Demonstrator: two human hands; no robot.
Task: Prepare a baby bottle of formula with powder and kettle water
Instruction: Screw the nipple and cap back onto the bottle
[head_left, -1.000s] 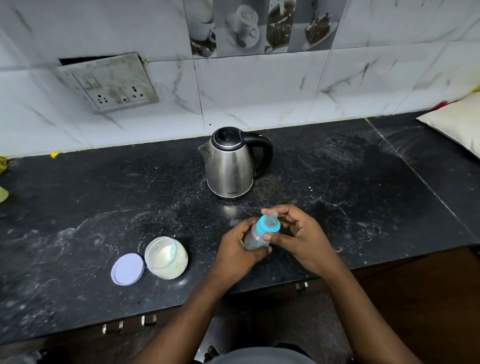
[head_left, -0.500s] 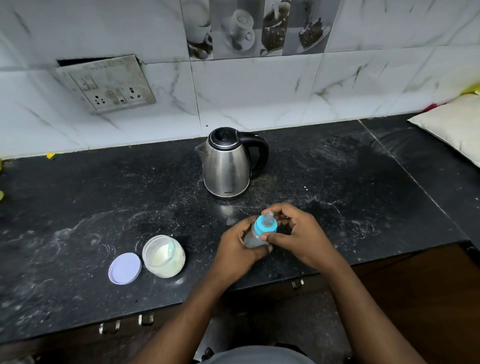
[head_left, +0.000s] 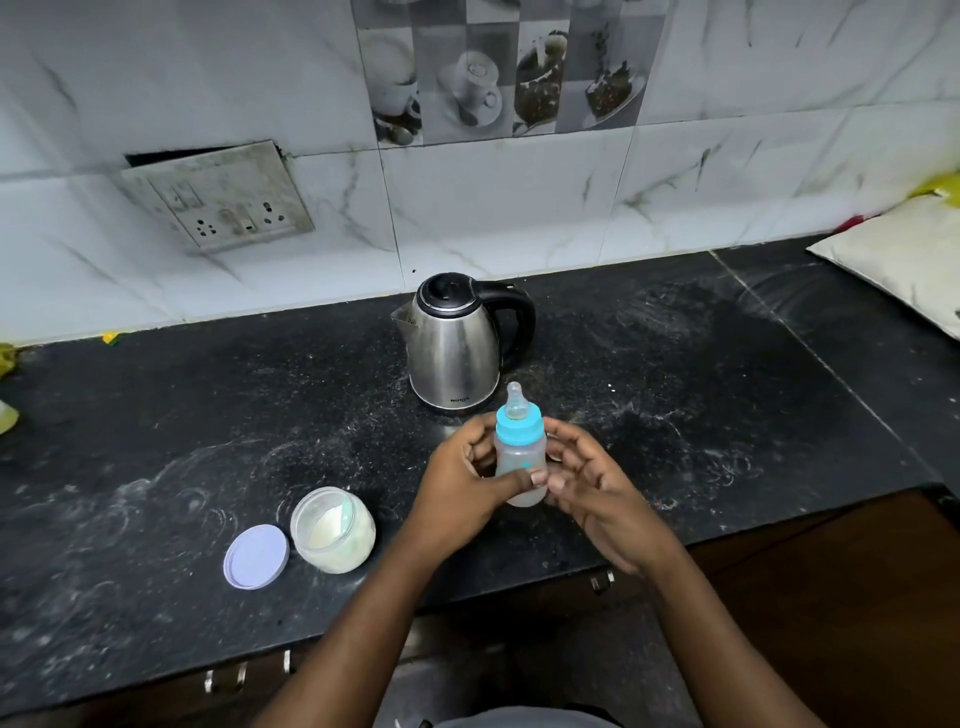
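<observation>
While the left hand (head_left: 467, 480) grips the upright bottle (head_left: 520, 460), the slack-fingered right hand (head_left: 597, 486) nears the counter (head_left: 779, 415) edge.

The black counter (head_left: 727, 364) carries a kettle (head_left: 454, 348), an open powder jar (head_left: 332, 530), its lid (head_left: 256, 556) and a cushion (head_left: 904, 254).

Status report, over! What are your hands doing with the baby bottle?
Left hand grips baby bottle, upright, blue cap on. Right hand open beside it. Nothing in the way.
</observation>
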